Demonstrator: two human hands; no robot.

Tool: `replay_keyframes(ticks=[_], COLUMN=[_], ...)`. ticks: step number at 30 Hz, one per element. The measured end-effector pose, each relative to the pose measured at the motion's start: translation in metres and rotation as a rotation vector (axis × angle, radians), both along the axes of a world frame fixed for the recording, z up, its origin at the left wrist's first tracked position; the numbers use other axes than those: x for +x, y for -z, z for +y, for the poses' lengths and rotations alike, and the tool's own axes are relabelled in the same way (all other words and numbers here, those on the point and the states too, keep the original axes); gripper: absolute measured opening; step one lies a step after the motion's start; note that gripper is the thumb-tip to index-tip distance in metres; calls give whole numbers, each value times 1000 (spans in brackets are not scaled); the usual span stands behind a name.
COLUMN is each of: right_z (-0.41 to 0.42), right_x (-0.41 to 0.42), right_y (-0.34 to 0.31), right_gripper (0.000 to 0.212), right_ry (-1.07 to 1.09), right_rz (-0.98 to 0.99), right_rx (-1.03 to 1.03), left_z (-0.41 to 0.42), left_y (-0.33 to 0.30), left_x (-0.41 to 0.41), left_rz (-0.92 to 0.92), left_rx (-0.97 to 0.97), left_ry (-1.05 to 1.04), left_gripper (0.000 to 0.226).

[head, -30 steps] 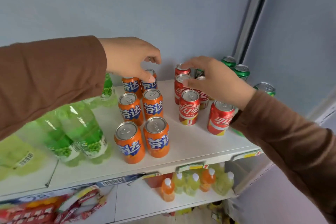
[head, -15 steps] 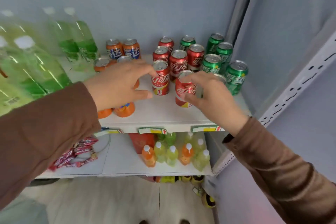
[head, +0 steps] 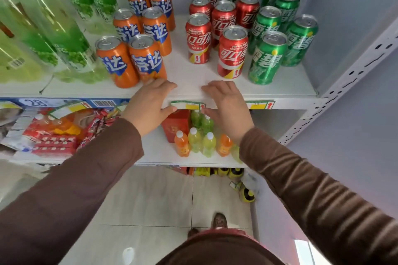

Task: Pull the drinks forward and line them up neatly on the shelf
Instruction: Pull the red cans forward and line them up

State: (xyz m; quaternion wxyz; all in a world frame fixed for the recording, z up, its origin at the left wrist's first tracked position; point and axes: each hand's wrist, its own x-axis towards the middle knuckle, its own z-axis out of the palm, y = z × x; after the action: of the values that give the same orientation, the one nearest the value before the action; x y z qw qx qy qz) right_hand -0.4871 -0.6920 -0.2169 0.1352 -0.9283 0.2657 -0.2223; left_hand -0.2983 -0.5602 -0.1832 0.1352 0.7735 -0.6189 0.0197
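Note:
On the white shelf [head: 189, 90] stand two rows of orange cans [head: 146, 58], several red cola cans [head: 232, 51] in the middle and green cans [head: 267, 58] on the right. Tall green bottles [head: 64, 34] fill the left side. My left hand [head: 148, 105] hangs at the shelf's front edge, just below the front orange can, fingers relaxed and holding nothing. My right hand [head: 228, 105] is beside it at the same edge, in front of the red cans, also loose and holding nothing. Neither hand touches a can.
Price tags [head: 187, 105] run along the shelf's front lip. The shelf below carries small orange and yellow-green bottles [head: 200, 142], a red box [head: 174, 127] and red snack packs [head: 53, 135]. A perforated white upright [head: 353, 75] stands on the right. Tiled floor lies below.
Both hands have drawn back from the cans to the shelf's front edge; the right hand has let go of the red can. The camera has tilted down and pulled away.

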Motion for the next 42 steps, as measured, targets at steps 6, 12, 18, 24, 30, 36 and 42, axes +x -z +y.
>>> replay_keyframes(ticks=[6,12,18,24,30,36,42], right_z=[0,1,1,0,3,-1,-14], right_x=[6,9,10,9,-13,-22,6], right_y=[13,18,20,20,1,-21,-40], right_gripper=[46,42,40,40,49,73,84], right_ry=[51,69,58,43,32,187,142], right_rz=[-89,-131,-142,-141,-289,-564,-648], right_rx=[-79,-101,-124,-114,150,515,846], left_z=[2,1,2,2,0,-19,-76], left_y=[25,35,39,34,13,-50,-122], left_x=[-2,-3,-5,-9,-23,-31,-8], left_rz=[-36,-60,-67,-83,-74,-8,-30], left_rx=[-120,-200,-237,-214,-75,-140,-71], left_ry=[-31,-60,-70,-80,-75,86,151], left_gripper=[50,44,41,42,51,50,57])
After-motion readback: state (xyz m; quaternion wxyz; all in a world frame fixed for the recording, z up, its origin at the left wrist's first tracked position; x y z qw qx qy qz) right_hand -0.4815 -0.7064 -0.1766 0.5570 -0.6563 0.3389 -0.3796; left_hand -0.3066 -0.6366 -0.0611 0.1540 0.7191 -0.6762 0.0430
